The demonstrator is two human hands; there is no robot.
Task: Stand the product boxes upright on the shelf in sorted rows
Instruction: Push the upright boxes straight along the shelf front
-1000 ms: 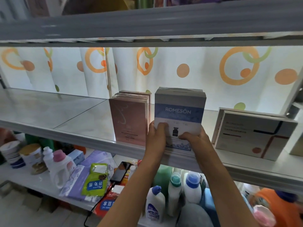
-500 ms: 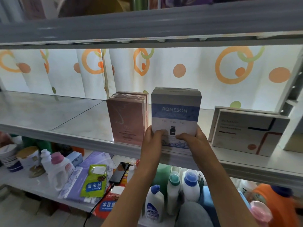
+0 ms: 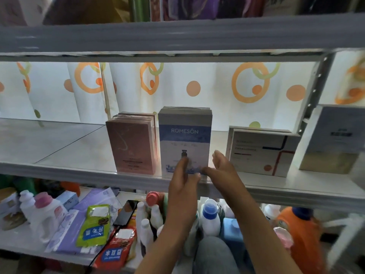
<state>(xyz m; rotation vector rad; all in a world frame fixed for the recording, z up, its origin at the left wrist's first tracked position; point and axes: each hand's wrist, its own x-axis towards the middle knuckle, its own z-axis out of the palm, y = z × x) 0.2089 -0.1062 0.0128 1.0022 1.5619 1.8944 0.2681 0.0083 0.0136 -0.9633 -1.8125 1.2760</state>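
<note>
A blue and white ROMESON box (image 3: 184,135) stands upright at the front of the grey shelf (image 3: 79,171), just right of a row of pink boxes (image 3: 132,145). My left hand (image 3: 182,178) is in front of the box's lower part with fingers straight, fingertips at its face. My right hand (image 3: 223,171) hovers just right of the box, fingers relaxed and spread, holding nothing. To the right a white box with red and blue lines (image 3: 260,153) leans back against another white box behind it.
A white and gold box (image 3: 333,141) stands at the far right beside the shelf post (image 3: 314,91). The lower shelf holds detergent bottles (image 3: 209,216), an orange jug (image 3: 300,234), pouches (image 3: 94,224) and a phone (image 3: 126,212). A dotted curtain hangs behind.
Both hands have let go of the ROMESON box and opened; the box now stands on its own. The view has shifted left and slightly down.
</note>
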